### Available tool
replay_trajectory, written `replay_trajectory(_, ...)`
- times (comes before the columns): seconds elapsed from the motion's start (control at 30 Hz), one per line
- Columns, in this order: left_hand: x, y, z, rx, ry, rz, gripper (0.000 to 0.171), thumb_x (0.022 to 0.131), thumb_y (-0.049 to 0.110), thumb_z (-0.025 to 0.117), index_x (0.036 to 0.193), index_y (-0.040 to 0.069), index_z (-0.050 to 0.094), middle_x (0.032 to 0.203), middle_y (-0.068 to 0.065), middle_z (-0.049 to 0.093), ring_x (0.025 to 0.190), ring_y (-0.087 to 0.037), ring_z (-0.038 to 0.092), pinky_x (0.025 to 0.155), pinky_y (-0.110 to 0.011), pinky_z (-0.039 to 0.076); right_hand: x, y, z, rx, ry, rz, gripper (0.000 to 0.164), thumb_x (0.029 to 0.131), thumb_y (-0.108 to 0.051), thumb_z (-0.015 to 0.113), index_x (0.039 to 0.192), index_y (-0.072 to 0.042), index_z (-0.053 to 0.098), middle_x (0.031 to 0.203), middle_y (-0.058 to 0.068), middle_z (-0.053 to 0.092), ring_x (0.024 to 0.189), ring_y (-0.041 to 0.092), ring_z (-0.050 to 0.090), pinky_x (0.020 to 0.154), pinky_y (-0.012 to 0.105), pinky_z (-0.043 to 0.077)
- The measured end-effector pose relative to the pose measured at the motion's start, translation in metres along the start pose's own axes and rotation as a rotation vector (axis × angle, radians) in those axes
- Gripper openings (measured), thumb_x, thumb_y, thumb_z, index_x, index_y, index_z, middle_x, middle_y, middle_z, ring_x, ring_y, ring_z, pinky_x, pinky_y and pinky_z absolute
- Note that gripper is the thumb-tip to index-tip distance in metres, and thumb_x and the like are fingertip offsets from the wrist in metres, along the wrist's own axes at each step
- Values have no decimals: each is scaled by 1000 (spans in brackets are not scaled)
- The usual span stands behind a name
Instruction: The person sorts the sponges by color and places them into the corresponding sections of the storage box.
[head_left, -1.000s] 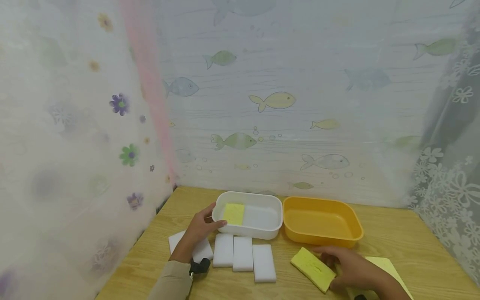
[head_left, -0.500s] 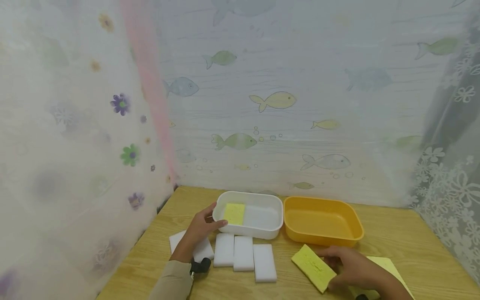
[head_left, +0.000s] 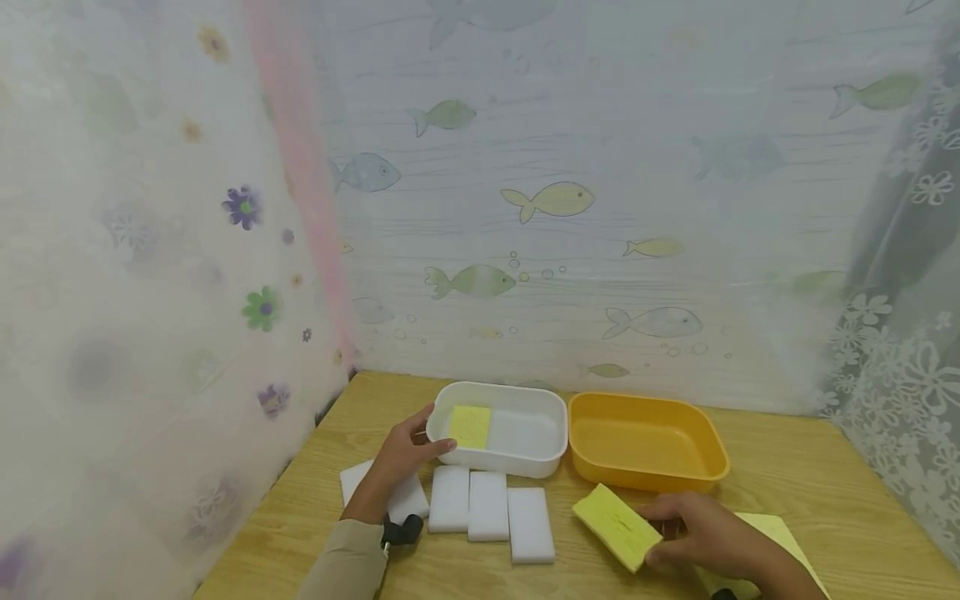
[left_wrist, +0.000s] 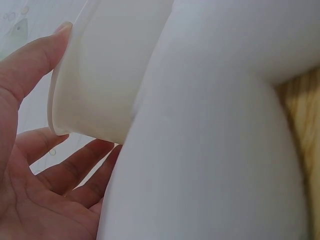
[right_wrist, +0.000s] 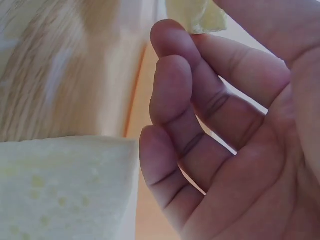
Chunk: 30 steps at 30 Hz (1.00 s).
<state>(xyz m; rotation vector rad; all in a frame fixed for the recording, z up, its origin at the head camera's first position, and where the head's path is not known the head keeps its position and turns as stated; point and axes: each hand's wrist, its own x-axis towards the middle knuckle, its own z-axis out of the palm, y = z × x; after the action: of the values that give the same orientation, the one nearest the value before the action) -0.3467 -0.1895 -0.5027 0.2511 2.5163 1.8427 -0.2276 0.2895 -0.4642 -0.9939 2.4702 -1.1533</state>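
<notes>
The right hand (head_left: 705, 533) has its thumb and forefinger clamped on the right-hand end of a yellow sponge (head_left: 618, 528), the other fingers curled behind and clear of it. This sponge is tilted just in front of the orange tub (head_left: 645, 479), near that tub's left front corner; whether its lower edge touches the table (head_left: 570, 575) I cannot tell. It looks light, soft and porous, with shallow creases on its face, so it should squash under a firm squeeze and hardly slip; a gentle pinch across its thickness, near one end, seems enough, though held that far out it may swing or droop. Another yellow sponge (head_left: 776, 537), partly hidden by the right arm, lies in front of the orange tub and to its right. Left of the orange tub stands the white tub (head_left: 528, 465), its far end held by the left hand (head_left: 405, 457), thumb over the rim and fingers around the outside; it looks stiff, smooth and light, best steadied by that rim. Inside it sits a yellow sponge piece (head_left: 470, 427). Left of the orange tub and nearer the person lie white sponges (head_left: 488, 506), some partly hidden under the left wrist.
</notes>
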Motion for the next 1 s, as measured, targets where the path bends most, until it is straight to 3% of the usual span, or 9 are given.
replay_trajectory(0.33, 0, -1, 0, 3, -2, 4, 97, 85, 35, 88, 163, 14, 34, 142, -15, 62, 125, -33, 65, 92, -42, 60, 2, -10, 1, -34, 18, -39, 11, 96, -28, 74, 107, -24, 74, 79, -11, 61, 68, -3, 50, 55, 22, 46)
replay_trajectory(0.6, 0, 1, 0, 15, 3, -10, 98, 84, 37, 88, 163, 15, 34, 142, -14, 62, 127, -33, 64, 95, -44, 59, 3, -16, 3, -30, 34, -50, 43, 96, -24, 73, 136, -12, 69, 96, -14, 72, 73, -2, 56, 59, 23, 51)
replay_trajectory(0.83, -1, 4, 0, 24, 12, -14, 99, 84, 37, 88, 163, 14, 34, 143, -15, 62, 127, -34, 64, 96, -46, 59, 5, -23, 3, -63, 77, 13, 50, 95, -34, 73, 138, -10, 68, 105, -12, 74, 81, -4, 59, 64, 22, 53)
replay_trajectory(1.0, -2, 6, 1, 12, 8, -13, 98, 85, 36, 88, 163, 15, 34, 146, -17, 60, 128, -35, 64, 95, -45, 59, 5, -27, 4, -50, 102, 1, 50, 97, -32, 72, 140, -8, 66, 113, -8, 76, 89, 0, 67, 71, 24, 58)
